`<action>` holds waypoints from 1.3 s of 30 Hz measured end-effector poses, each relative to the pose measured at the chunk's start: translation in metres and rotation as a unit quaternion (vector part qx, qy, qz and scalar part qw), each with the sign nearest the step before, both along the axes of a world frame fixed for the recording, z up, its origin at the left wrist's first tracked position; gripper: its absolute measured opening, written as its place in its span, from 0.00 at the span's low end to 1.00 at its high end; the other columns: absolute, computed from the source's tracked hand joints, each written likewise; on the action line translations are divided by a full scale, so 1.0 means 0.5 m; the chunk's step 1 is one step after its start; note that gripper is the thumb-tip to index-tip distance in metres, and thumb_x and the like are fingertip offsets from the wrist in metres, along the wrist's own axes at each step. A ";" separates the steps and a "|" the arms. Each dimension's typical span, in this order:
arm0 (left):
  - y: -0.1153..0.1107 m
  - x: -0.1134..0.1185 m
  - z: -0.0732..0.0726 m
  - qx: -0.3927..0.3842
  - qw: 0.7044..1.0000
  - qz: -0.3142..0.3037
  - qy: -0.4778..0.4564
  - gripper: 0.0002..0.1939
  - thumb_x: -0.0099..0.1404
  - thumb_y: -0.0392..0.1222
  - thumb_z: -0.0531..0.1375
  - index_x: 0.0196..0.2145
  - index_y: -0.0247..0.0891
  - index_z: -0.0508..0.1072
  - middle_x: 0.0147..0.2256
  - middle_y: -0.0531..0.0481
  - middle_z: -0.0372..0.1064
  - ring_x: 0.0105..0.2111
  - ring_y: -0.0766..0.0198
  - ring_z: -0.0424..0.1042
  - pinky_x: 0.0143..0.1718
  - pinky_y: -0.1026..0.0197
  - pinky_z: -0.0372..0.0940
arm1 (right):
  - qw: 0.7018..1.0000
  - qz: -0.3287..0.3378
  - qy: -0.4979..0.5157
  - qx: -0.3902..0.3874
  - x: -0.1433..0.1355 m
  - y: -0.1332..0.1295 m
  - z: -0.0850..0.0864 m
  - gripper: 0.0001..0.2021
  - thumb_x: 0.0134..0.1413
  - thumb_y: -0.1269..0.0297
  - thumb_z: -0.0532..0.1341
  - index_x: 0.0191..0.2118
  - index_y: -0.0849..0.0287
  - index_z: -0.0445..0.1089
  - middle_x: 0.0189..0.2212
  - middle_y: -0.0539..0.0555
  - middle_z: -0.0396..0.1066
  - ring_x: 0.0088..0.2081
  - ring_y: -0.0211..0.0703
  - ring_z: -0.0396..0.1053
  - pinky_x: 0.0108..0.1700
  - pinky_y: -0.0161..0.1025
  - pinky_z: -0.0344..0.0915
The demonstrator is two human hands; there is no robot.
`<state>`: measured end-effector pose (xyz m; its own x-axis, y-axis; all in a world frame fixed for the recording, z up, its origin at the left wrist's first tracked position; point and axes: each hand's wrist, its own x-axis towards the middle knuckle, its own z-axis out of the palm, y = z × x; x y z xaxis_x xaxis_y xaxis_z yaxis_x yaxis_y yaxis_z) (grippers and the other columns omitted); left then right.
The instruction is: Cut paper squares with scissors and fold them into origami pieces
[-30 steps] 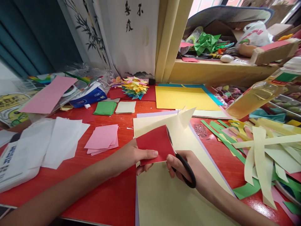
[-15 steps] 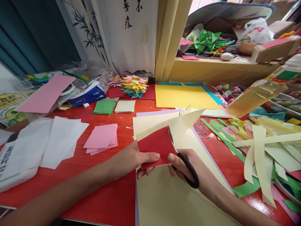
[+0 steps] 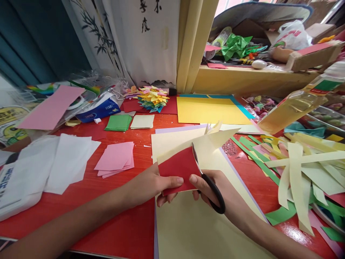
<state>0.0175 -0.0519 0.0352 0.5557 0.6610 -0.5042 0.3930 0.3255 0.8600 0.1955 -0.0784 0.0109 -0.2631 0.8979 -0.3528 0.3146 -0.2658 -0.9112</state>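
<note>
My left hand (image 3: 159, 183) pinches a square of red paper (image 3: 178, 167) by its lower left, thumb on top and fingers beneath. With the red square it holds a pale yellow sheet (image 3: 217, 140) that sticks out behind and to the right. My right hand (image 3: 212, 187) is closed around black-handled scissors (image 3: 215, 194). The scissors' blades lie along the red square's right edge, partly hidden by the paper. My right thumb is close to the square's lower right corner. Below both hands lies a large pale yellow sheet (image 3: 199, 226) on a lilac one.
Pink squares (image 3: 117, 158), green squares (image 3: 118, 122) and cream squares (image 3: 142, 121) lie left of centre. Paper strips (image 3: 296, 180) are heaped at right, near a tilted bottle (image 3: 293, 100). A folded-paper cluster (image 3: 153, 98) and yellow sheets (image 3: 212, 109) are at the back.
The scissors have turned slightly and their blades look more closed along the red square's edge. The pale yellow flap behind has shifted a little to the right. My left hand keeps its hold.
</note>
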 end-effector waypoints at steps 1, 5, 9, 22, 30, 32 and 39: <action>0.000 0.000 0.000 0.005 1.000 0.002 0.006 0.20 0.61 0.47 0.53 0.15 0.35 0.63 0.15 0.57 0.59 0.14 0.73 0.57 0.23 0.66 0.57 | 1.000 -0.005 -0.004 0.003 -0.001 0.000 0.001 0.23 0.47 0.46 0.59 0.17 0.61 0.60 0.12 0.44 0.50 0.16 0.29 0.48 0.18 0.31 0.44; 0.000 0.000 -0.004 0.010 1.000 0.000 0.007 0.20 0.60 0.49 0.53 0.16 0.35 0.62 0.15 0.57 0.59 0.14 0.73 0.56 0.22 0.66 0.57 | 1.000 -0.008 -0.017 0.011 -0.002 -0.002 0.000 0.23 0.46 0.45 0.58 0.16 0.61 0.59 0.12 0.44 0.50 0.16 0.29 0.47 0.19 0.32 0.44; -0.004 0.002 -0.010 -0.013 1.000 0.002 -0.025 0.17 0.60 0.49 0.54 0.19 0.35 0.64 0.16 0.57 0.60 0.15 0.73 0.58 0.21 0.66 0.57 | 1.000 -0.013 -0.012 0.011 -0.001 -0.004 -0.002 0.24 0.43 0.44 0.60 0.17 0.59 0.54 0.13 0.44 0.49 0.16 0.29 0.46 0.18 0.32 0.43; -0.011 0.000 -0.029 -0.008 1.000 -0.007 -0.026 0.20 0.60 0.52 0.54 0.19 0.35 0.64 0.17 0.57 0.61 0.16 0.74 0.58 0.21 0.67 0.56 | 0.999 -0.021 0.002 0.028 -0.002 -0.005 -0.002 0.22 0.45 0.49 0.61 0.18 0.58 0.51 0.14 0.43 0.45 0.18 0.29 0.44 0.18 0.31 0.42; -0.008 0.003 -0.029 -0.005 1.000 -0.003 -0.028 0.19 0.59 0.51 0.54 0.18 0.34 0.64 0.16 0.56 0.60 0.15 0.74 0.57 0.21 0.67 0.56 | 0.999 -0.020 0.017 0.028 0.002 0.001 -0.012 0.20 0.47 0.52 0.60 0.18 0.59 0.54 0.14 0.43 0.49 0.18 0.30 0.48 0.20 0.31 0.45; -0.010 0.005 -0.028 -0.017 0.999 -0.016 -0.038 0.20 0.59 0.51 0.55 0.18 0.34 0.64 0.16 0.56 0.60 0.15 0.74 0.58 0.20 0.67 0.55 | 0.999 -0.013 0.018 0.032 0.002 0.002 -0.011 0.20 0.47 0.52 0.60 0.19 0.59 0.52 0.15 0.43 0.46 0.18 0.30 0.45 0.19 0.31 0.43; -0.005 0.000 -0.027 -0.067 0.997 -0.009 -0.047 0.17 0.58 0.49 0.56 0.18 0.34 0.65 0.16 0.56 0.61 0.14 0.74 0.57 0.19 0.68 0.54 | 0.998 -0.046 0.044 0.031 0.005 0.000 -0.016 0.20 0.47 0.53 0.61 0.17 0.58 0.52 0.15 0.43 0.45 0.18 0.30 0.45 0.20 0.31 0.44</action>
